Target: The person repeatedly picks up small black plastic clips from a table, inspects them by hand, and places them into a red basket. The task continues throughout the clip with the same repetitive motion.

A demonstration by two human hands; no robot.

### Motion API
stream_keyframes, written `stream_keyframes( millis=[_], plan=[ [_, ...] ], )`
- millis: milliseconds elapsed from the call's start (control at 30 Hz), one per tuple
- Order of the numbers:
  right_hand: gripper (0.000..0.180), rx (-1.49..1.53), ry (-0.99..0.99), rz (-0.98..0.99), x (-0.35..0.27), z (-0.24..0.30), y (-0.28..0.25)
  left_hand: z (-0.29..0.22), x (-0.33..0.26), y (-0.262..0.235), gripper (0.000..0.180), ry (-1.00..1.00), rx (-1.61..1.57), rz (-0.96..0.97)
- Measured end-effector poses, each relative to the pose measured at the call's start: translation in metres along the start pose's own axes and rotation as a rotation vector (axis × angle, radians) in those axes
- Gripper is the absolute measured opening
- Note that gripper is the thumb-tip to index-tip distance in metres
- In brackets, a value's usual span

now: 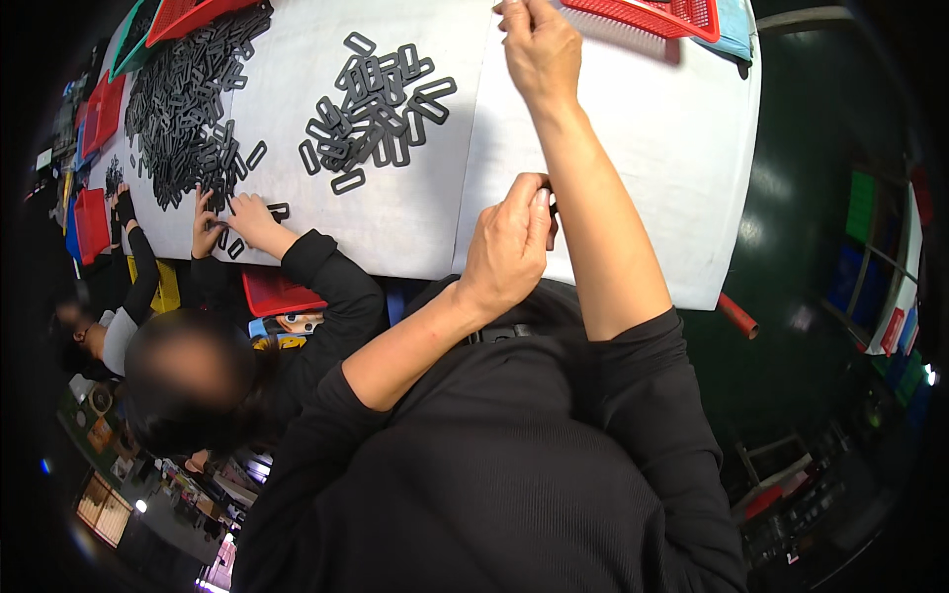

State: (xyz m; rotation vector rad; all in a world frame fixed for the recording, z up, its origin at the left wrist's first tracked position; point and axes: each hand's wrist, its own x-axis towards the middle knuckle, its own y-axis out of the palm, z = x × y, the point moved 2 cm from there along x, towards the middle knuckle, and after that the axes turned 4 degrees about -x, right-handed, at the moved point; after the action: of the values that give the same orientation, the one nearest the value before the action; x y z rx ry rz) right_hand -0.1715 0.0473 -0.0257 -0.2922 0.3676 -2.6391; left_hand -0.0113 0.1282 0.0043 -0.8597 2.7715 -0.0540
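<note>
Right now my left hand (509, 247) pinches a small black plastic piece (552, 206) at the table (633, 178) edge, close for inspection; my right hand (539, 49), fingers curled, reaches toward the red basket (657, 15).

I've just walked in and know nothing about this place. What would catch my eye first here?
Heaps of black plastic loops: a small pile mid-table and a far bigger one at the left, on a white table. The wearer's left hand pinches something small and dark at the near edge, while the right hand reaches toward a red basket. At left, a co-worker's hands sort loops.
</note>
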Motion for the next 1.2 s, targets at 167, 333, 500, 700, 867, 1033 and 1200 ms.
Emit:
stream_keyframes(
  millis=[167,333,500,700,867,1033,1200],
  plan=[
    [0.029,-0.054,0.003,-0.083,0.016,-0.008,-0.019,-0.003,0.000,-0.008,0.022,0.005,-0.011,-0.042],
    [0.030,-0.090,-0.026,-0.099,-0.006,-0.004,0.001,0.015,0.022,-0.001,0.017,0.008,0.014,-0.114],
    [0.030,-0.178,-0.035,-0.159,0.029,-0.024,-0.024,-0.021,0.004,0.003,0.017,0.013,-0.008,0.002],
    [0.037,-0.001,0.198,0.080,-0.007,-0.019,-0.049,0.006,0.043,-0.031,0.024,-0.157,0.001,-0.178],
    [0.035,-0.043,0.377,0.231,-0.056,-0.004,-0.027,0.006,0.042,-0.016,0.021,0.135,0.030,-0.239],
    [0.037,-0.161,0.355,0.180,-0.035,0.002,-0.022,-0.006,0.041,-0.021,0.020,0.197,0.120,-0.254],
    [0.043,-0.340,0.295,0.049,-0.019,-0.019,-0.029,-0.004,0.025,-0.025,0.020,0.250,0.147,-0.249]
  ],
)
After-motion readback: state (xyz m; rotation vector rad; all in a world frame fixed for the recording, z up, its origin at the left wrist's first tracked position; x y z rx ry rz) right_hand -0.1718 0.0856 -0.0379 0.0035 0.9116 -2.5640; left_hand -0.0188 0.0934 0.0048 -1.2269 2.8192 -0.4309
